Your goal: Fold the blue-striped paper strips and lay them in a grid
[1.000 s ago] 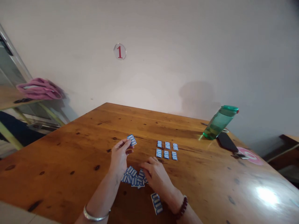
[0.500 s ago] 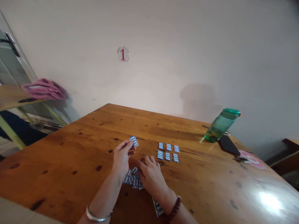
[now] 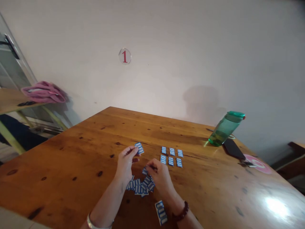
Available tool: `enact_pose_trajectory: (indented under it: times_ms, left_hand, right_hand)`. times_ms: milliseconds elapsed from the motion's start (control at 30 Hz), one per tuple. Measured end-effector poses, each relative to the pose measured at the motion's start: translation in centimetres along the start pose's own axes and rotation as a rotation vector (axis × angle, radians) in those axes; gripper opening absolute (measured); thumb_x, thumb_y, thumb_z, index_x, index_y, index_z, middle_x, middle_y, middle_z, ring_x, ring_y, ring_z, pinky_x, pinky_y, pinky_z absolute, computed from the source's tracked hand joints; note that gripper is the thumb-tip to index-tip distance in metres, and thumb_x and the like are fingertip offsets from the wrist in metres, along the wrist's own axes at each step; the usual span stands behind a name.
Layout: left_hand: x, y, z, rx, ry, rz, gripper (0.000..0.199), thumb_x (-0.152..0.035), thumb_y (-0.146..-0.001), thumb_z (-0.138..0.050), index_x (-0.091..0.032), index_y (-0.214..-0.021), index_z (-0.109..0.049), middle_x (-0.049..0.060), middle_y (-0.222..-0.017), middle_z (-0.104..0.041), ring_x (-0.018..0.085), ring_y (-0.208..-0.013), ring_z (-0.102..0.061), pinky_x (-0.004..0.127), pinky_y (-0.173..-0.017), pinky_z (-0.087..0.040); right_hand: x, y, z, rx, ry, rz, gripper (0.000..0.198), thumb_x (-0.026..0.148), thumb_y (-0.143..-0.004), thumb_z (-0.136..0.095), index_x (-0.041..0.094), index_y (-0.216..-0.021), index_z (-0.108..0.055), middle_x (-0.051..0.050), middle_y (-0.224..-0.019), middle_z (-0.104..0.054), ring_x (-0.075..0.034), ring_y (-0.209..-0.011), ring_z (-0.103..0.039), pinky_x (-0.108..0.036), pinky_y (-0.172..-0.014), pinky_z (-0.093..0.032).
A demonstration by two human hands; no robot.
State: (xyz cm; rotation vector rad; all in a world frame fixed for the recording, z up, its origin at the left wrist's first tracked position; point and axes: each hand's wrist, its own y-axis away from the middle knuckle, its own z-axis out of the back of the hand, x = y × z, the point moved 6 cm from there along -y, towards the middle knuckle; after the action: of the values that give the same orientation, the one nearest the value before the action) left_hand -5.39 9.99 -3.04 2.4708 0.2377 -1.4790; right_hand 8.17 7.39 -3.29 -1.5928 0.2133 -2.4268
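My left hand (image 3: 125,163) pinches a small stack of blue-and-white striped cards (image 3: 139,148) between thumb and fingers, raised above the table. To its right, my right hand (image 3: 160,176) is closed at the fingertips on a single striped card (image 3: 144,171), partly covered by the fingers. Below both hands lies a loose pile of the same cards (image 3: 141,187), overlapping at odd angles. Several small card piles (image 3: 172,151) stand in two rows to the right of my hands. Near my right wrist, a larger striped card (image 3: 161,213) lies on its own.
The wooden table (image 3: 71,165) meets a pale wall at the back. A green bottle (image 3: 225,128) stands at the right, beside a black phone (image 3: 233,149) and a pink round disc (image 3: 258,163). Pink cloth (image 3: 45,91) rests on another table at the left.
My right hand has shifted right off the loose pile, uncovering more of it, and its fingertips now pinch a card. My left hand with its cards has moved slightly right and down.
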Motion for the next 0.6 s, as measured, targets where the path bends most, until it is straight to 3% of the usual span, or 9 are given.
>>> enact_pose_trajectory:
  times_ms: [100,200,300,600]
  left_hand:
    - [0.2,0.4,-0.4,0.017,-0.072,0.0,0.021,-0.027,-0.051,-0.07,-0.014,-0.063,-0.059,-0.002,-0.057,-0.061,0.01,-0.05,-0.055,0.018,-0.044,-0.039]
    - [0.4,0.8,-1.1,0.07,-0.153,-0.003,0.017,-0.028,-0.054,-0.068,-0.015,-0.062,-0.06,-0.002,-0.058,-0.06,0.01,-0.052,-0.054,0.017,-0.043,-0.037]
    - [0.7,1.1,-1.5,0.11,-0.219,0.01,0.016,-0.029,-0.056,-0.066,-0.015,-0.062,-0.061,-0.001,-0.058,-0.061,0.011,-0.054,-0.055,0.017,-0.044,-0.038]
    - [2.3,1.4,-2.4,0.213,-0.157,0.129,0.018,-0.027,-0.053,-0.068,-0.015,-0.061,-0.06,-0.001,-0.053,-0.064,0.013,-0.047,-0.059,0.025,-0.052,-0.047]
  right_hand:
    - [-1.3,-0.3,1.2,-0.079,-0.338,-0.151,0.01,0.025,-0.07,-0.054,0.016,-0.065,-0.057,0.004,-0.051,-0.049,-0.01,-0.045,-0.041,-0.022,-0.045,-0.032]
    - [-1.4,-0.3,2.4,-0.151,-0.513,-0.2,0.015,0.029,-0.067,-0.059,0.015,-0.071,-0.062,0.001,-0.06,-0.056,-0.01,-0.053,-0.046,-0.022,-0.051,-0.036]
    - [-1.1,-0.2,3.2,-0.178,-0.552,-0.197,0.015,0.027,-0.063,-0.063,0.015,-0.073,-0.063,0.001,-0.065,-0.059,-0.011,-0.06,-0.048,-0.023,-0.057,-0.037]
    - [-1.0,-0.2,3.7,-0.24,-0.485,-0.175,0.014,0.029,-0.062,-0.064,0.016,-0.062,-0.058,0.004,-0.053,-0.052,-0.01,-0.05,-0.042,-0.022,-0.048,-0.032]
